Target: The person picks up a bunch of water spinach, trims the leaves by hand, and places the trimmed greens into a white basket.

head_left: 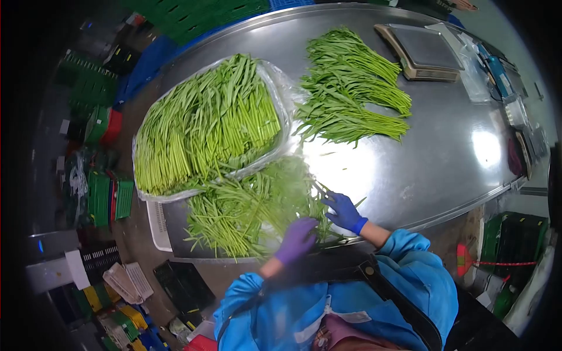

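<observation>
My left hand [297,240], in a purple glove, is low at the table's near edge, its fingers curled on stems of water spinach. Just right of it, my blue-gloved right hand [345,212] is closed round a thin dark tool [319,189] that looks like scissors; its tip points up and left. A loose, tangled pile of water spinach [234,219] spreads left of both hands, partly blurred. Behind it, a plastic-lined crate [281,99] holds tightly packed water spinach [205,117]. Several neat bunches of water spinach [357,88] lie at the centre back.
The steel table [433,146] curves round in front of me. A weighing scale [424,50] stands at the back right, beside plastic bags [474,70] and a blue tool [496,70]. Green crates [187,17] are stacked beyond the table, with more crates [108,196] on the left floor.
</observation>
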`<state>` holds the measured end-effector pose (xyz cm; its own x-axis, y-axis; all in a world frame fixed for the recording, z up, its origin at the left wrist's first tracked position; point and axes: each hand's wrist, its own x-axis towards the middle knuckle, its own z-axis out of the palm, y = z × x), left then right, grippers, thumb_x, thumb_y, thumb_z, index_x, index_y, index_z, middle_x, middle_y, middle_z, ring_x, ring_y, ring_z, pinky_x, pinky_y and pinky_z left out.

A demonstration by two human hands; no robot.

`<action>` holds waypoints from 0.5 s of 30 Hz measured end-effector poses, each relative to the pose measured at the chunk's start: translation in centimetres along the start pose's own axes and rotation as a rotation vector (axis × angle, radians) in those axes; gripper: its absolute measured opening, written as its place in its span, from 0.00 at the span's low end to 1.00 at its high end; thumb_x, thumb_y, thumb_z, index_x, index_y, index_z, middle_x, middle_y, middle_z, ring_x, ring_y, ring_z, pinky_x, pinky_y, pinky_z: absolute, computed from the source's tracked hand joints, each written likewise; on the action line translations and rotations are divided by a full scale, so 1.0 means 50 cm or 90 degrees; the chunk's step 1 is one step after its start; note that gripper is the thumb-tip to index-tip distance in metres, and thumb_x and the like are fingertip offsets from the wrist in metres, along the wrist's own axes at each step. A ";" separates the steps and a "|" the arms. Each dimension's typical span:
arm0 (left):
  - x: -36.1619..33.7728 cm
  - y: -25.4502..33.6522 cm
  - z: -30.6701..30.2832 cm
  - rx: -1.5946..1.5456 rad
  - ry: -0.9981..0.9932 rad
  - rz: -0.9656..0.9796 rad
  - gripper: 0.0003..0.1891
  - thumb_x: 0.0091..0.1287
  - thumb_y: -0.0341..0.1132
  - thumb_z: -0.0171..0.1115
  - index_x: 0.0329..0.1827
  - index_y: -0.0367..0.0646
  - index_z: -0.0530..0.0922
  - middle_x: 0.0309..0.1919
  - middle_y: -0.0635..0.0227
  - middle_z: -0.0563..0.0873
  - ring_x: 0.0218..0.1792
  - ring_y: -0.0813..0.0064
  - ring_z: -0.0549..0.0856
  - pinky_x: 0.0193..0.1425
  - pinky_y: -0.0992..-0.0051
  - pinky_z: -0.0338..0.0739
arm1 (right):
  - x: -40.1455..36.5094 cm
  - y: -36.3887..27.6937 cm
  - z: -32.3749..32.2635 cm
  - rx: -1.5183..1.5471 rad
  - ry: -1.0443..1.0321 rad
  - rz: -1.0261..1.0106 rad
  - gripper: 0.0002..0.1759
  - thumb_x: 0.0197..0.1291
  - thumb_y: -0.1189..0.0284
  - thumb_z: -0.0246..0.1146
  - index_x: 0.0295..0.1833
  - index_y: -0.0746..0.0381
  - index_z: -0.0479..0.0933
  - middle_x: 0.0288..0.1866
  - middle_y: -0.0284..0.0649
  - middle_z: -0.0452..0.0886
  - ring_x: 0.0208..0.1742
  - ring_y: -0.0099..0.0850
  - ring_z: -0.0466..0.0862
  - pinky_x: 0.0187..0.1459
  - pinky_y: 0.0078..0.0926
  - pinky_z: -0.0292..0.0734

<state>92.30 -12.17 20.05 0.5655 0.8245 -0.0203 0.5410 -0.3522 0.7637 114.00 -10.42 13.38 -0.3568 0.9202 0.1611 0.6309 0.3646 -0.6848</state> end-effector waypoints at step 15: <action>0.064 -0.064 0.050 0.418 -0.132 0.198 0.29 0.52 0.29 0.56 0.62 0.50 0.68 0.68 0.60 0.59 0.72 0.57 0.48 0.71 0.46 0.41 | -0.009 -0.086 -0.109 0.570 0.219 0.493 0.12 0.56 0.79 0.49 0.47 0.60 0.67 0.38 0.37 0.72 0.34 0.23 0.72 0.38 0.19 0.70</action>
<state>93.93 -9.51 15.91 0.8234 0.5663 -0.0375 0.5602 -0.8004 0.2137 115.23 -11.61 20.14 0.1862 0.8894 -0.4175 -0.1480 -0.3947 -0.9068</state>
